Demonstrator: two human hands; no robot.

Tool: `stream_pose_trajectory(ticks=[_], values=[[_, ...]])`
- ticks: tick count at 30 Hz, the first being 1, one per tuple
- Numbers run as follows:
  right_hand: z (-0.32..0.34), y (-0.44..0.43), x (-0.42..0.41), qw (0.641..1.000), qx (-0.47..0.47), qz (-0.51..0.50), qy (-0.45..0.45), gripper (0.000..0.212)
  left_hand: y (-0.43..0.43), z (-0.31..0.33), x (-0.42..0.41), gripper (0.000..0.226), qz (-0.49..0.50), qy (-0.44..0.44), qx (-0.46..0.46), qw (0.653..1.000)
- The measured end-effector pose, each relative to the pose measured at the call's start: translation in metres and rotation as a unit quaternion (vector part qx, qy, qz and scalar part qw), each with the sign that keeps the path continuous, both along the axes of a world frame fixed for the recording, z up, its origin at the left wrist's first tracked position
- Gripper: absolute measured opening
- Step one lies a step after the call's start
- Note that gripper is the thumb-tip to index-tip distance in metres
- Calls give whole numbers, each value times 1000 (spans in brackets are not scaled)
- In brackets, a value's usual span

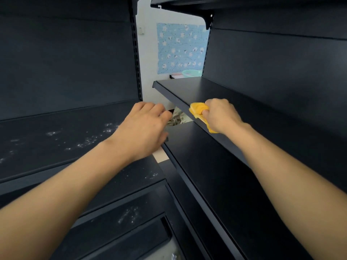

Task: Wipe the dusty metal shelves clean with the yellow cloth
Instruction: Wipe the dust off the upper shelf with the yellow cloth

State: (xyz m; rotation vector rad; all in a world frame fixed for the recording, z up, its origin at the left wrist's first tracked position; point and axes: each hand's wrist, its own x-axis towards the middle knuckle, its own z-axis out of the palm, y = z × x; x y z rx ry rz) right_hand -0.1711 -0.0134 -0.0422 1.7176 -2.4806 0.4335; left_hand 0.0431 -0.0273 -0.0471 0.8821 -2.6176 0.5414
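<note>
Right hand [221, 115] is clenching the yellow cloth [198, 109] against the near edge of the upper right shelf [187, 87]; left hand [144, 126] is resting loosely bent fingers [159, 109] at the dusty left shelf's [56, 136] right end

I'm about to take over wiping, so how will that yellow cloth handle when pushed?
Probably floppy: the cloth bunches in the right hand and a tail hangs below it. Likely light: fingers alone hold it. Should slide easily on the smooth shelf.

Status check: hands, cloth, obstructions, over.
Right hand grips yellow cloth at front edge of upper shelf. Left hand at lower shelf end, grip unclear. Dust specks on left shelves. No obstruction seen.
</note>
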Motion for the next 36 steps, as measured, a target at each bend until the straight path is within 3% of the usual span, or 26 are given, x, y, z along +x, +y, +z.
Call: stream_pose_trajectory(ticks=[8, 16, 19, 22, 25, 30, 34, 36], values=[[-2, -46, 82, 979, -109, 142, -97, 23, -21, -5, 74, 38, 92, -7, 30, 995], [-24, -98, 148, 977, -116, 166, -66, 25, -53, -19, 137, 40, 134, -7, 57, 989], [-46, -110, 160, 977, -5, 187, -105, 35, -65, -28, 148, 43, 139, -13, 76, 987], [-60, -113, 167, 938, 139, 229, -222, 51, -77, -37, 158, 45, 138, -18, 95, 986], [-60, -117, 164, 917, 123, 222, -309, 46, -89, -47, 162, 48, 145, -36, 121, 981], [-61, -115, 159, 908, 96, 198, -357, 40, -105, -61, 163, 51, 148, -58, 158, 975], [-82, -127, 172, 947, 191, 191, -171, 60, -113, -68, 162, 53, 154, -73, 177, 969], [-86, -138, 177, 950, 232, 183, -105, 61, -118, -71, 163, 56, 167, -86, 184, 965]])
